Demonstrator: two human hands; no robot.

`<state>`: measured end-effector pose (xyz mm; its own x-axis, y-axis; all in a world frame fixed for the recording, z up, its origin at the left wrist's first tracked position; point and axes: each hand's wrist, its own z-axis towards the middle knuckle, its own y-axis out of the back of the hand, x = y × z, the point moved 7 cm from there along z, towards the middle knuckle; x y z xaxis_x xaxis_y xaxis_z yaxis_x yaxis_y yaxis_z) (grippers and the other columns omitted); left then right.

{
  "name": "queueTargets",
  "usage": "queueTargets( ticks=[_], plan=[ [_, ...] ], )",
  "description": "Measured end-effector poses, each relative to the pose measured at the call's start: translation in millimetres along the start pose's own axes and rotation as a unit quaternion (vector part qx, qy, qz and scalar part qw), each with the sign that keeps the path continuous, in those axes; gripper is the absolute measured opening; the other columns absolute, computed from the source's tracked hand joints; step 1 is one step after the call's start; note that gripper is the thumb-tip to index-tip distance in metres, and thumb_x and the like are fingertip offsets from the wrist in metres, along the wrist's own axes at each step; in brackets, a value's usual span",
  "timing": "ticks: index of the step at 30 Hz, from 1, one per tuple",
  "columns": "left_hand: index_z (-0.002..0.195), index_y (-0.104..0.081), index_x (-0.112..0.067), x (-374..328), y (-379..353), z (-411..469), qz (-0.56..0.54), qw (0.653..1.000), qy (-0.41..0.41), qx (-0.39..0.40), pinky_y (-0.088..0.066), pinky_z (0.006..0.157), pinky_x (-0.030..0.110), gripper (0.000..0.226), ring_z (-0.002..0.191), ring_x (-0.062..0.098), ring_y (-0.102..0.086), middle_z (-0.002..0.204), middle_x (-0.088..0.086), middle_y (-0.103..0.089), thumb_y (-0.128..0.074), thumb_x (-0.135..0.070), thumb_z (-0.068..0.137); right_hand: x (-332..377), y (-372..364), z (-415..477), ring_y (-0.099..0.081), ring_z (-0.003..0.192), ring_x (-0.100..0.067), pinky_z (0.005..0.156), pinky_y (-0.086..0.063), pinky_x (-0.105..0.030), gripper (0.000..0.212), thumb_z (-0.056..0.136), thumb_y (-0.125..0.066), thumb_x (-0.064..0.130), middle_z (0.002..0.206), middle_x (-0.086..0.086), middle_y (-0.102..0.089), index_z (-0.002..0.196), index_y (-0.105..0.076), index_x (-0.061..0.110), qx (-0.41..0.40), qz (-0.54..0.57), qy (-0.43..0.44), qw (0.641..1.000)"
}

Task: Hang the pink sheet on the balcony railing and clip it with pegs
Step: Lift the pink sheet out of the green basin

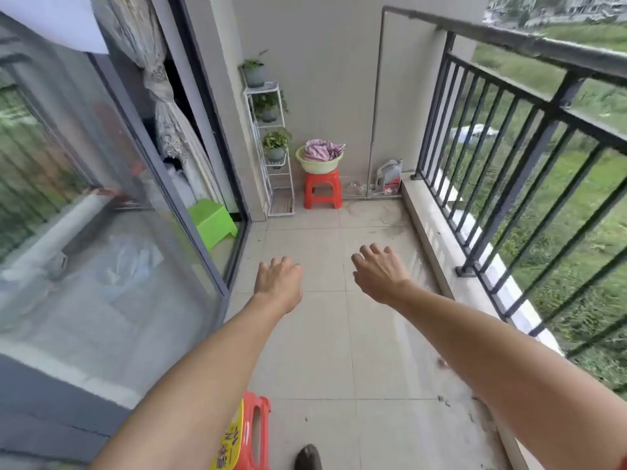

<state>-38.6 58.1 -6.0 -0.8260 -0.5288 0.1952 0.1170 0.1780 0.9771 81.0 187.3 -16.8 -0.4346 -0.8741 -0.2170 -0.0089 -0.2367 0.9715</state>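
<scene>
The pink sheet (pixel 323 149) lies crumpled in a light green basin (pixel 319 165) on a red stool (pixel 323 189) at the far end of the balcony. The dark metal balcony railing (pixel 529 106) runs along the right side. My left hand (pixel 279 280) and my right hand (pixel 379 270) are stretched out ahead over the tiled floor, palms down, fingers apart, holding nothing. Both are well short of the basin. I see no pegs.
A white plant rack (pixel 275 154) with potted plants stands left of the stool. Glass sliding doors (pixel 101 198) line the left. A second red stool (pixel 252 432) with a yellow item sits near my feet. A grey jug (pixel 388 174) rests in the far corner.
</scene>
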Motion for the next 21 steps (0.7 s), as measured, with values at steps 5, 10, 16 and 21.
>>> queueTargets(
  ticks=[5,10,16,21],
  plan=[
    [0.113,-0.060,-0.016,17.3,-19.5,94.4,0.003,1.000,-0.017,0.010,-0.037,0.093,0.040,0.025,0.115,0.027,-0.051,0.119,0.008,-0.055,-0.048,-0.024,0.092,-25.7,-34.2,86.5,-0.057,0.103,-0.032,0.076,-0.042,-0.039,0.027,0.093,-0.053,0.031,0.110,-0.011,-0.062,0.109,-0.062,0.011,0.020,-0.009,-0.008,1.000],
    [0.113,-0.060,-0.018,50.1,-23.2,213.0,0.000,0.999,-0.045,0.007,-0.036,0.092,0.040,0.024,0.113,0.026,-0.050,0.118,0.006,-0.055,-0.049,-0.023,0.092,-48.6,-56.8,196.4,-0.057,0.105,-0.032,0.079,-0.043,-0.040,0.029,0.092,-0.056,0.033,0.111,-0.011,-0.061,0.110,-0.062,0.011,0.019,-0.005,-0.018,1.000],
    [0.112,-0.060,-0.018,84.0,-8.7,341.7,0.008,0.998,-0.068,0.002,-0.036,0.091,0.041,0.024,0.113,0.026,-0.050,0.118,0.006,-0.055,-0.048,-0.021,0.091,-87.8,-71.2,310.6,-0.060,0.093,-0.031,0.071,-0.045,-0.039,0.025,0.083,-0.065,0.032,0.099,-0.010,-0.065,0.098,-0.065,0.012,0.039,-0.008,-0.042,0.998],
    [0.111,-0.061,-0.017,97.4,-12.2,436.8,0.004,0.997,-0.080,0.005,-0.036,0.093,0.040,0.024,0.114,0.025,-0.050,0.118,0.005,-0.054,-0.047,-0.020,0.092,-122.6,-90.1,399.9,-0.057,0.103,-0.030,0.077,-0.044,-0.040,0.028,0.089,-0.056,0.033,0.110,-0.010,-0.061,0.107,-0.061,0.012,0.037,0.000,-0.038,0.999]
  ],
)
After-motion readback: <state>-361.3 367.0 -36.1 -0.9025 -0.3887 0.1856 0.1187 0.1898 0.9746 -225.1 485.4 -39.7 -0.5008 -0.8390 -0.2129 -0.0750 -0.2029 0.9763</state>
